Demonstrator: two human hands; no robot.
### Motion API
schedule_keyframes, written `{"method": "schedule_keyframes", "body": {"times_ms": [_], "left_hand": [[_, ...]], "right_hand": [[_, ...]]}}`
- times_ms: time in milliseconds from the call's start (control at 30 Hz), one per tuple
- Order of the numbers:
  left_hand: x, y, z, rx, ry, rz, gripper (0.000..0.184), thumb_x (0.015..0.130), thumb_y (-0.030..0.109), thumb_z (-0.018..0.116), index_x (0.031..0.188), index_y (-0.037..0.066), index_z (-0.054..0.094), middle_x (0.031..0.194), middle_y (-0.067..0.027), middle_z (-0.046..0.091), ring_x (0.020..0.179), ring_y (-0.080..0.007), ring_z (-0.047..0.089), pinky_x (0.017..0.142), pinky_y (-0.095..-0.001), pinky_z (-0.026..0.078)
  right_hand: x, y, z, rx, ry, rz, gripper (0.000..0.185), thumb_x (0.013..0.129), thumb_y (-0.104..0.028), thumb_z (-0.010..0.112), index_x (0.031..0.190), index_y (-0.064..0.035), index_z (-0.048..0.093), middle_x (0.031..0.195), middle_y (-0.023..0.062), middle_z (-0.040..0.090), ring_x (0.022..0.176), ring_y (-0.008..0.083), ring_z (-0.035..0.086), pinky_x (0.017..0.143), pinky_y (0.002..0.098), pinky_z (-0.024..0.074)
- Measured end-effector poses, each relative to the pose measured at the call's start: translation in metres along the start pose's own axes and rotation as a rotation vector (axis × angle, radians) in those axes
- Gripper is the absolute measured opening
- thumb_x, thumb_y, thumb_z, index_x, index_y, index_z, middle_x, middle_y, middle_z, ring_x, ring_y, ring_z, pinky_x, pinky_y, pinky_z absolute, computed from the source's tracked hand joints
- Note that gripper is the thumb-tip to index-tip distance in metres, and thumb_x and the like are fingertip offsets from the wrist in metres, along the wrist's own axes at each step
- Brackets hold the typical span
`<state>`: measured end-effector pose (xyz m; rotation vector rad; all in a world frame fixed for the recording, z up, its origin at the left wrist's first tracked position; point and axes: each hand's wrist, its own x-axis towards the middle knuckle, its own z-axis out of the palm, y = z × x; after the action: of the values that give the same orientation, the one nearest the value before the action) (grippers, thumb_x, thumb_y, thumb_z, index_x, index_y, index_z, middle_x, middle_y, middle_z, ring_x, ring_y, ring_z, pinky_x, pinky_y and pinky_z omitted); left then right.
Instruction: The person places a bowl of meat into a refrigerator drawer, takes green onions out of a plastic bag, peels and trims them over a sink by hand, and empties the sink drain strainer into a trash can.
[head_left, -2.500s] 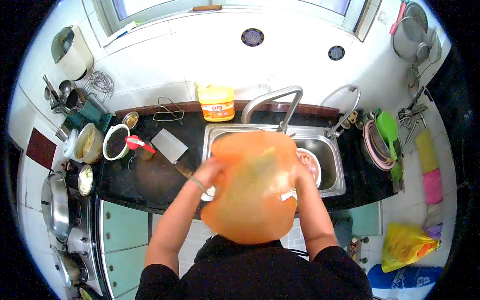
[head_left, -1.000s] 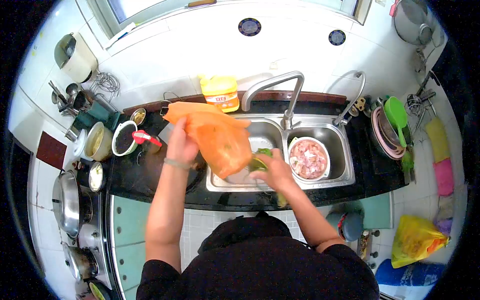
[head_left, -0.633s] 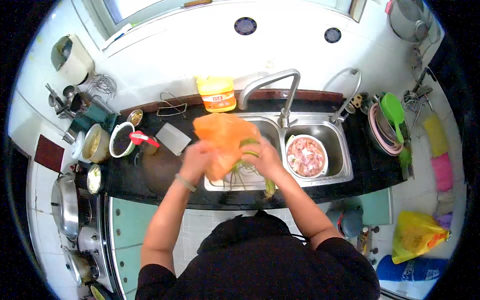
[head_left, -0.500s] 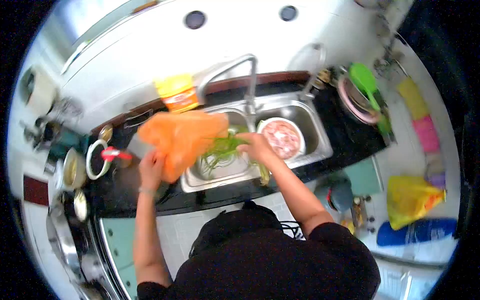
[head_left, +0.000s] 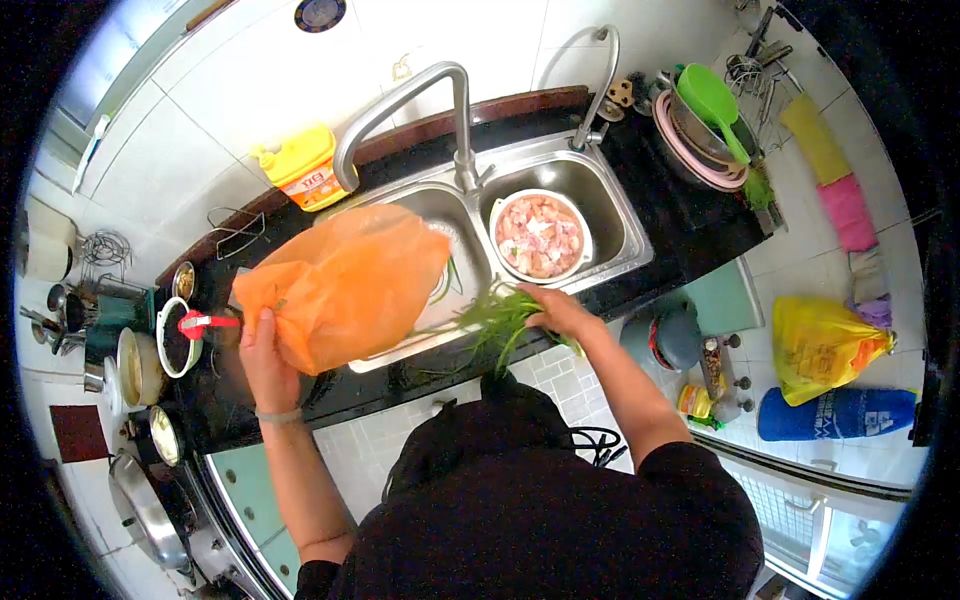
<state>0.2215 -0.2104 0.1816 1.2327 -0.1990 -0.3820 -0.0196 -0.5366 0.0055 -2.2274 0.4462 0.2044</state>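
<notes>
Head view: left hand (head_left: pixel 268 364) pinches orange bag (head_left: pixel 352 290) by its end; right hand (head_left: pixel 560 310) clutches greens (head_left: pixel 500 322), fanned leftward.

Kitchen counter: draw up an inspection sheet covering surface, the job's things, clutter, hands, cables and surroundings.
Surface: black counter, sink set into it; green strands lie in the left basin.
Job's things: orange bag, partly covering the left basin; greens over the counter's front edge.
Clutter: meat bowl in the right basin; yellow jug behind the bag; green scoop at right.
Left hand: grips the bag.
Right hand: holds the greens.
Cables: looped black cord beside the right arm; use unclear.
Surroundings: tiled floor, yellow bag at right.
</notes>
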Motion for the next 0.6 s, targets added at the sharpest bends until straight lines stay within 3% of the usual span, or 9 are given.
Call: {"method": "schedule_keyframes", "body": {"times_ms": [67,133,200,233,367,467,533,567,600], "left_hand": [[-0.001,-0.007,-0.004,0.031,-0.021,-0.012,0.035,0.092,0.014,0.043,0.123,-0.002,0.041,0.120,-0.0101,0.050,0.109,-0.0198,0.050,0.092,-0.0328,0.042],[-0.008,-0.012,-0.003,-0.055,-0.018,-0.083,0.035,0.093,0.014,0.041,0.126,0.000,0.039,0.122,-0.0096,0.049,0.110,-0.0204,0.049,0.093,-0.0331,0.042],[-0.011,-0.018,-0.004,-0.099,-0.045,-0.111,0.036,0.094,0.017,0.042,0.126,0.001,0.039,0.123,-0.0091,0.048,0.111,-0.0204,0.049,0.093,-0.0338,0.041],[-0.014,-0.019,-0.003,-0.103,-0.038,-0.123,0.037,0.093,0.018,0.043,0.126,0.001,0.039,0.124,-0.0089,0.048,0.111,-0.0204,0.049,0.093,-0.0338,0.041],[-0.020,-0.024,-0.004,-0.156,-0.081,-0.144,0.039,0.092,0.021,0.046,0.125,0.002,0.039,0.124,-0.0082,0.047,0.112,-0.0205,0.048,0.094,-0.0344,0.041],[-0.025,-0.016,0.001,-0.203,-0.105,-0.136,0.040,0.093,0.022,0.046,0.126,0.002,0.039,0.124,-0.0085,0.047,0.113,-0.0208,0.047,0.094,-0.0346,0.041],[-0.030,-0.005,0.004,-0.191,-0.132,-0.140,0.040,0.093,0.022,0.045,0.127,0.002,0.038,0.125,-0.0087,0.047,0.113,-0.0206,0.047,0.094,-0.0347,0.041],[-0.031,-0.005,0.001,-0.191,-0.126,-0.129,0.040,0.093,0.022,0.045,0.127,0.002,0.038,0.125,-0.0087,0.047,0.113,-0.0206,0.047,0.094,-0.0347,0.041],[-0.031,-0.008,-0.006,-0.176,-0.110,-0.116,0.040,0.093,0.020,0.045,0.127,0.002,0.038,0.125,-0.0086,0.047,0.113,-0.0204,0.047,0.094,-0.0346,0.040]], "right_hand": [[0.004,0.003,-0.006,-0.342,0.031,0.022,0.071,0.066,-0.018,0.073,0.129,-0.0147,0.040,0.119,0.0181,0.050,0.113,0.0333,0.045,0.091,0.0364,0.0391],[0.000,-0.009,-0.011,-0.382,0.002,0.018,0.068,0.065,-0.022,0.074,0.126,-0.0143,0.045,0.118,0.0166,0.049,0.114,0.0328,0.043,0.090,0.0362,0.0381],[-0.004,-0.033,-0.011,-0.537,0.227,0.009,0.064,0.065,-0.026,0.075,0.122,-0.0131,0.049,0.119,0.0160,0.048,0.112,0.0324,0.044,0.091,0.0384,0.0367],[0.001,-0.042,-0.011,-0.487,0.331,-0.074,0.063,0.065,-0.029,0.074,0.120,-0.0111,0.050,0.122,0.0152,0.046,0.113,0.0317,0.043,0.092,0.0392,0.0350],[0.045,-0.067,-0.002,0.053,0.253,-0.206,0.055,0.077,-0.029,0.065,0.123,-0.0065,0.046,0.125,0.0192,0.045,0.117,0.0351,0.041,0.096,0.0420,0.0333],[0.094,-0.073,0.032,0.378,0.363,-0.150,0.043,0.082,-0.025,0.060,0.116,-0.0010,0.050,0.118,0.0179,0.052,0.109,0.0297,0.049,0.090,0.0379,0.0388],[0.112,-0.095,0.042,0.904,0.454,0.106,0.034,0.084,-0.021,0.058,0.110,0.0007,0.053,0.105,0.0129,0.059,0.096,0.0220,0.055,0.084,0.0360,0.0424],[0.119,-0.094,0.040,0.902,0.447,0.096,0.034,0.084,-0.021,0.058,0.110,0.0007,0.053,0.105,0.0129,0.059,0.096,0.0220,0.055,0.084,0.0360,0.0424],[0.126,-0.093,0.037,0.899,0.213,0.014,0.031,0.085,-0.021,0.057,0.108,-0.0001,0.055,0.100,0.0100,0.060,0.092,0.0196,0.057,0.084,0.0327,0.0433]]}}
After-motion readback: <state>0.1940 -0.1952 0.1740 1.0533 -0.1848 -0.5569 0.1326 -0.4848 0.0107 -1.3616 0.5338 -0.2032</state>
